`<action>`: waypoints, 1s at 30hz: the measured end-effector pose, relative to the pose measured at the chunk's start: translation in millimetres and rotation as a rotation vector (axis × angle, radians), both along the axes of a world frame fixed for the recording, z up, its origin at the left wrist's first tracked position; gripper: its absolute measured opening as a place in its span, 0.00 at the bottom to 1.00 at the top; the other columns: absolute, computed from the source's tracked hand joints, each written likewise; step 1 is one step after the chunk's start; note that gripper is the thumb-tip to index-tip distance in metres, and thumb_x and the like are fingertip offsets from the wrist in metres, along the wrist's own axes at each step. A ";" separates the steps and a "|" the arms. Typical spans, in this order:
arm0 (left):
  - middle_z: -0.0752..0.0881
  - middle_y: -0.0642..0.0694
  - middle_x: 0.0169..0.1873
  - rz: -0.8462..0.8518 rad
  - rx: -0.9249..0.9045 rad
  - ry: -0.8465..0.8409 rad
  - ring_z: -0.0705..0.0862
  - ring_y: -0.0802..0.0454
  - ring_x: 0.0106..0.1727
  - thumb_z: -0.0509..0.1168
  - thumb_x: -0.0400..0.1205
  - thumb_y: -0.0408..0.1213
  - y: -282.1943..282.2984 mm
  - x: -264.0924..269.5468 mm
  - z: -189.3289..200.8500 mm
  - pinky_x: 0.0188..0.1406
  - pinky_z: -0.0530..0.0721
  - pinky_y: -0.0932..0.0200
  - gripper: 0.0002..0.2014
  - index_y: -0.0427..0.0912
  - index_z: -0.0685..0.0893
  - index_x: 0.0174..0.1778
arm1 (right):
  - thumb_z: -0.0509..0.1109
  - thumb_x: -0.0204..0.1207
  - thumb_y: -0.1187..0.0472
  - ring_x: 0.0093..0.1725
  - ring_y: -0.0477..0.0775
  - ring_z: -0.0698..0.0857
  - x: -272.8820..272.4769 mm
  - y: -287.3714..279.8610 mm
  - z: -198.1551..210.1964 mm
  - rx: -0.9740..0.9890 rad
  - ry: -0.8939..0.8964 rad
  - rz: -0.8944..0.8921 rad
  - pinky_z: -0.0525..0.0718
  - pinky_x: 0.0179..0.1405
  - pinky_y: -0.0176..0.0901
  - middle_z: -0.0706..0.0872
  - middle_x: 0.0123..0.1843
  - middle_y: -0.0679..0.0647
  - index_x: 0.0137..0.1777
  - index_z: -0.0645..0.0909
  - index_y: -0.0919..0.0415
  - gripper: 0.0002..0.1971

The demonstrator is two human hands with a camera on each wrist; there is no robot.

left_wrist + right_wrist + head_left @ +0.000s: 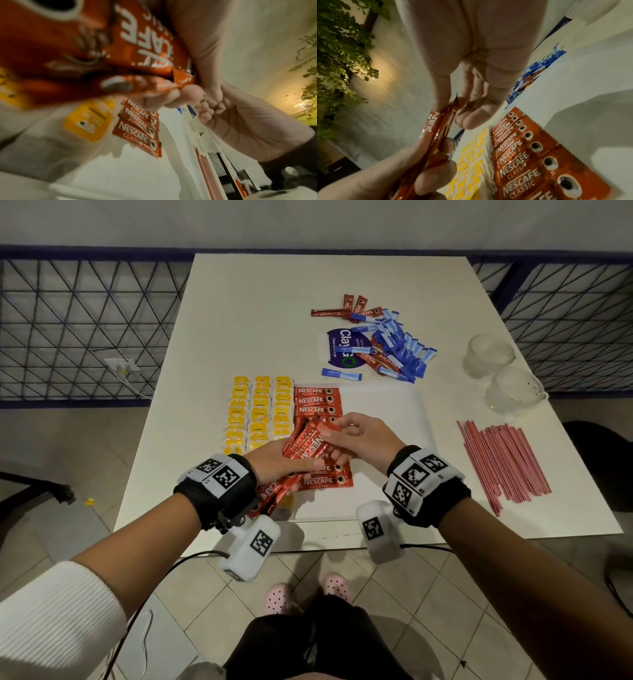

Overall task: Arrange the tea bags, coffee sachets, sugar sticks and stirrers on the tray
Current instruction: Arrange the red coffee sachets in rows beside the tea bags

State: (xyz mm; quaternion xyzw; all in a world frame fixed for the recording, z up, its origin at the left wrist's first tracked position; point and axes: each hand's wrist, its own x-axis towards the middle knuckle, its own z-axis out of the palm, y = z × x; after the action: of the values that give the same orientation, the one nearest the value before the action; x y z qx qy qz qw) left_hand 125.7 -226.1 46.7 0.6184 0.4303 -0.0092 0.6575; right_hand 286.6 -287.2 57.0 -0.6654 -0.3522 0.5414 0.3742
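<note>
My left hand [274,462] grips a fanned bundle of red coffee sachets [303,446] [137,40] low over the white tray [387,440]. My right hand [337,428] pinches the top end of one sachet in that bundle [435,135] between thumb and fingers. A neat overlapping column of coffee sachets [317,400] [522,155] lies on the tray under both hands. Yellow tea bags [260,409] [471,169] sit in three columns just left of it. Blue sugar sticks [400,350] lie heaped at the back of the table. Pink stirrers [503,460] lie at the right.
A few loose red sachets [356,304] are mixed into the sugar pile, which partly covers a blue round label [342,344]. Two clear glasses [488,354] [513,390] stand at the table's right edge. The tray's right half is bare. A dark mesh railing runs behind the table.
</note>
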 end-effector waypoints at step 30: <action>0.75 0.49 0.14 0.303 -0.104 -0.263 0.69 0.55 0.14 0.67 0.78 0.32 7.4 4.5 3.4 0.18 0.71 0.64 0.12 0.37 0.77 0.29 | 0.76 0.69 0.61 0.37 0.47 0.85 -1.6 9.7 -1.2 0.078 0.128 -0.017 0.85 0.40 0.38 0.86 0.42 0.55 0.48 0.79 0.57 0.11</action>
State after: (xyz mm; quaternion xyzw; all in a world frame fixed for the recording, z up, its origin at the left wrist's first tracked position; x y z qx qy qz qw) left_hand 130.2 -218.7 50.2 0.5078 0.4276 0.1483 0.7330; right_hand 285.0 -277.5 55.8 -0.6172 -0.3426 0.5656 0.4263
